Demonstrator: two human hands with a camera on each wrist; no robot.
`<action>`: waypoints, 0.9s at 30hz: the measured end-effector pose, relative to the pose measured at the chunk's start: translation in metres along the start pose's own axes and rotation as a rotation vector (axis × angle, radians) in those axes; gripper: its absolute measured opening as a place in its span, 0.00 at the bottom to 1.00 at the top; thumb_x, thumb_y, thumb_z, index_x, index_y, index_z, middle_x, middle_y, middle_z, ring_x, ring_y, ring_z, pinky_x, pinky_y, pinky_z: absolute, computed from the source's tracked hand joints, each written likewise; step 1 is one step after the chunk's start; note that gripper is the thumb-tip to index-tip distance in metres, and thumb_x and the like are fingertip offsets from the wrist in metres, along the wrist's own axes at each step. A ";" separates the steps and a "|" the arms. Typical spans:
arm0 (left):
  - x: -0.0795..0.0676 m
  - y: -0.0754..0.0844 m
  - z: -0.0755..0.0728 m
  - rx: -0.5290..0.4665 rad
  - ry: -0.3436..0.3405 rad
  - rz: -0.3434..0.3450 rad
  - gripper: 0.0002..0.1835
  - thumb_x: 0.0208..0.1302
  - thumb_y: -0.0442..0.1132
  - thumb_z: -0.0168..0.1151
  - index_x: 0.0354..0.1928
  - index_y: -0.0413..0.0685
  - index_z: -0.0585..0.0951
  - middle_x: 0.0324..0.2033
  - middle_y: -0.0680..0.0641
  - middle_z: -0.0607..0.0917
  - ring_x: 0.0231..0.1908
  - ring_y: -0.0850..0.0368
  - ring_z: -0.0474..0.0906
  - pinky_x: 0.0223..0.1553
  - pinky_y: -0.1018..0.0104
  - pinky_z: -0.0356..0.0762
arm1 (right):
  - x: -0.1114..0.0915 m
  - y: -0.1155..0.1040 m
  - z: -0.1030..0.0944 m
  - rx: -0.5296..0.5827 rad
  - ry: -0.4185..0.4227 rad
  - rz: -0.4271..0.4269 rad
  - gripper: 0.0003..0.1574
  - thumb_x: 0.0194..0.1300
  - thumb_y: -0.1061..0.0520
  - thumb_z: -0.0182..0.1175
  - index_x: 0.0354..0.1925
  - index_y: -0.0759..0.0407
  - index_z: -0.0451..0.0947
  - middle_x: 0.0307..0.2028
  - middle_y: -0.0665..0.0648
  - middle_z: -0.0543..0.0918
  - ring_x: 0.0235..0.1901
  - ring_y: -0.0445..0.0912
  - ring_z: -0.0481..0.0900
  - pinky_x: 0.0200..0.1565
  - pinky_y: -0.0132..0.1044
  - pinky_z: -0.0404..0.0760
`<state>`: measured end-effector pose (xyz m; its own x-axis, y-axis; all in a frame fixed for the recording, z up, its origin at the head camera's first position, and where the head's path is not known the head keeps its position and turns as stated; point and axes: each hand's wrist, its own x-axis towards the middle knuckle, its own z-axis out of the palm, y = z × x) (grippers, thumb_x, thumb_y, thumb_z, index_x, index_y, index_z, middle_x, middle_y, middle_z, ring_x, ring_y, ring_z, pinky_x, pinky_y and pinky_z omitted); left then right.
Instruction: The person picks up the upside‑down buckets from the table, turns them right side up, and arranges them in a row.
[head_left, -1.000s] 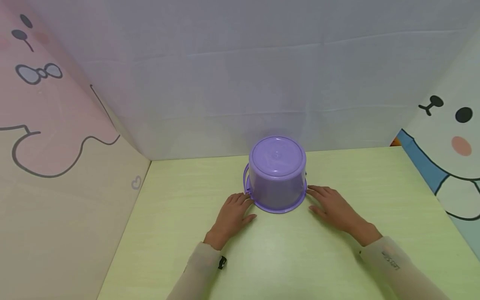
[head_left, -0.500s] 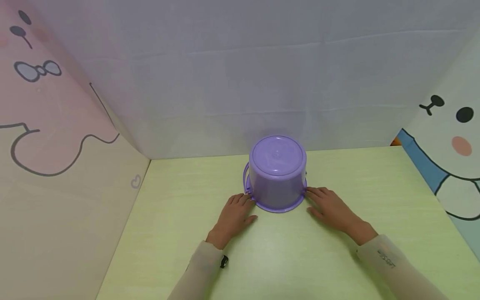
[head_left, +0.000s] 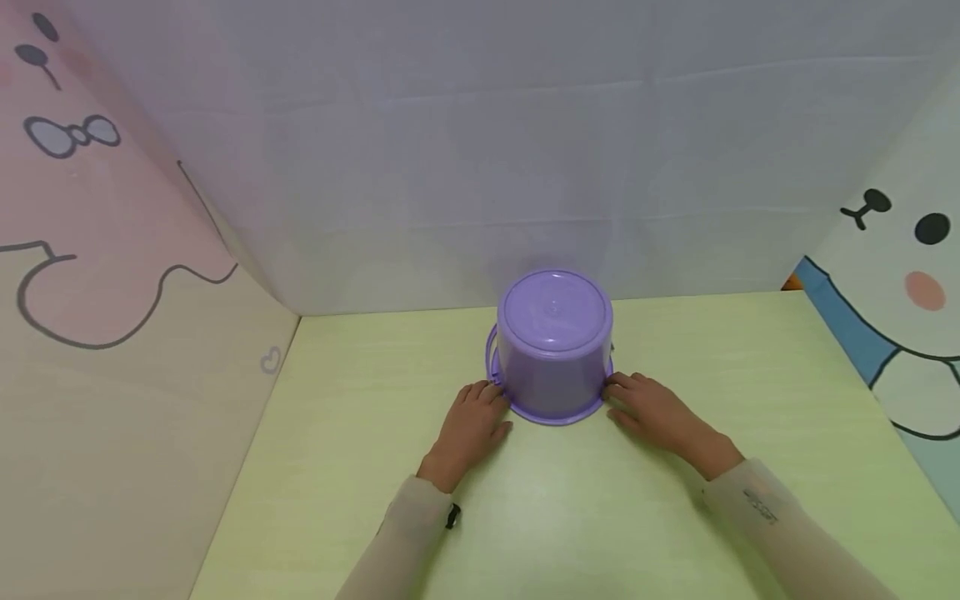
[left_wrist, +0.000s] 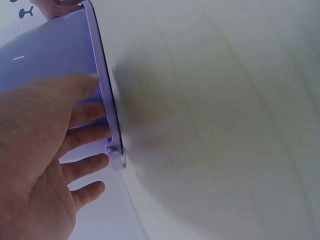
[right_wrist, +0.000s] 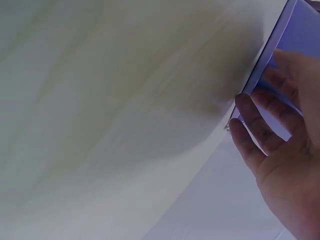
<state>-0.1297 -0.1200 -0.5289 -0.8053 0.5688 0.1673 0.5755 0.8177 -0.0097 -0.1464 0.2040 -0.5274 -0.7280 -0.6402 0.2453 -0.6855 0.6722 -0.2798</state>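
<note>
An upside-down purple bucket [head_left: 555, 379] stands on its rim on the table, base facing up. Its thin handle [head_left: 489, 354] hangs at the left side. My left hand [head_left: 469, 427] is at the bucket's lower left, fingers spread and lightly bent. In the left wrist view its fingertips lie right at the purple rim [left_wrist: 104, 82], beside the handle joint [left_wrist: 114, 151]. Opposite, my right hand [head_left: 660, 418] has its fingertips at the rim's right side. The right wrist view shows loosely spread fingers [right_wrist: 256, 122] along that rim [right_wrist: 272, 45]. The bucket's inside is hidden.
The pale yellow-green table [head_left: 555, 517] ends at a white cloth backdrop [head_left: 450, 183] close behind the bucket. A cartoon-printed panel [head_left: 135, 400] borders the left side, and another printed panel [head_left: 915, 350] the right.
My right hand has moved left and in against the bucket's rim. My left hand has shifted slightly upward along the rim. The bucket stays in place.
</note>
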 end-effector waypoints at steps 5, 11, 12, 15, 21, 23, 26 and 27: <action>0.004 0.001 0.001 0.008 -0.013 -0.003 0.15 0.58 0.50 0.64 0.43 0.51 0.79 0.49 0.51 0.75 0.55 0.51 0.67 0.57 0.57 0.63 | 0.004 0.001 0.001 0.004 -0.018 0.005 0.14 0.54 0.59 0.67 0.40 0.58 0.77 0.41 0.52 0.75 0.35 0.49 0.73 0.36 0.42 0.76; 0.006 0.003 0.000 0.003 -0.004 -0.024 0.13 0.57 0.47 0.65 0.41 0.50 0.79 0.44 0.52 0.76 0.51 0.51 0.69 0.54 0.58 0.67 | 0.008 -0.002 0.001 0.002 -0.030 0.007 0.14 0.52 0.62 0.68 0.37 0.59 0.76 0.40 0.53 0.74 0.35 0.49 0.73 0.36 0.42 0.76; 0.007 0.004 -0.001 0.001 -0.001 -0.028 0.13 0.56 0.46 0.65 0.41 0.50 0.79 0.43 0.52 0.77 0.50 0.51 0.70 0.52 0.58 0.68 | 0.008 -0.003 0.001 0.001 -0.032 0.006 0.14 0.52 0.62 0.68 0.37 0.59 0.76 0.40 0.53 0.74 0.35 0.49 0.73 0.36 0.42 0.75; 0.008 0.005 -0.003 0.006 0.001 -0.039 0.12 0.56 0.44 0.66 0.40 0.49 0.78 0.41 0.52 0.76 0.45 0.51 0.70 0.48 0.59 0.69 | 0.009 -0.004 0.001 -0.011 -0.039 0.005 0.14 0.51 0.62 0.68 0.37 0.59 0.75 0.40 0.53 0.74 0.35 0.50 0.73 0.35 0.43 0.75; 0.006 0.006 -0.004 0.025 0.030 -0.044 0.10 0.55 0.43 0.66 0.37 0.50 0.77 0.37 0.52 0.76 0.40 0.51 0.70 0.42 0.60 0.69 | 0.009 -0.005 0.003 -0.037 -0.020 -0.004 0.14 0.50 0.63 0.68 0.36 0.58 0.76 0.39 0.53 0.75 0.33 0.49 0.71 0.33 0.41 0.74; 0.006 0.006 -0.004 0.034 0.034 -0.047 0.10 0.55 0.43 0.67 0.36 0.51 0.77 0.37 0.52 0.76 0.40 0.51 0.70 0.42 0.60 0.69 | 0.008 -0.005 0.003 -0.045 -0.013 -0.010 0.14 0.50 0.64 0.68 0.36 0.58 0.75 0.38 0.53 0.74 0.33 0.49 0.71 0.32 0.41 0.73; 0.005 0.007 -0.004 0.052 0.036 -0.052 0.10 0.55 0.44 0.66 0.36 0.51 0.77 0.36 0.53 0.75 0.40 0.51 0.70 0.42 0.59 0.69 | 0.008 -0.007 0.002 -0.051 -0.004 -0.015 0.13 0.50 0.65 0.67 0.35 0.58 0.75 0.38 0.53 0.74 0.32 0.49 0.70 0.32 0.40 0.72; 0.005 0.007 -0.003 0.055 0.037 -0.052 0.10 0.55 0.44 0.66 0.36 0.51 0.77 0.36 0.53 0.75 0.40 0.51 0.70 0.43 0.59 0.69 | 0.008 -0.007 0.002 -0.051 -0.002 -0.015 0.13 0.50 0.65 0.67 0.35 0.58 0.75 0.37 0.52 0.74 0.32 0.49 0.70 0.32 0.40 0.72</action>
<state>-0.1290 -0.1121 -0.5248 -0.8279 0.5222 0.2048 0.5231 0.8505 -0.0540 -0.1476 0.1937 -0.5251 -0.7179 -0.6507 0.2474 -0.6959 0.6808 -0.2288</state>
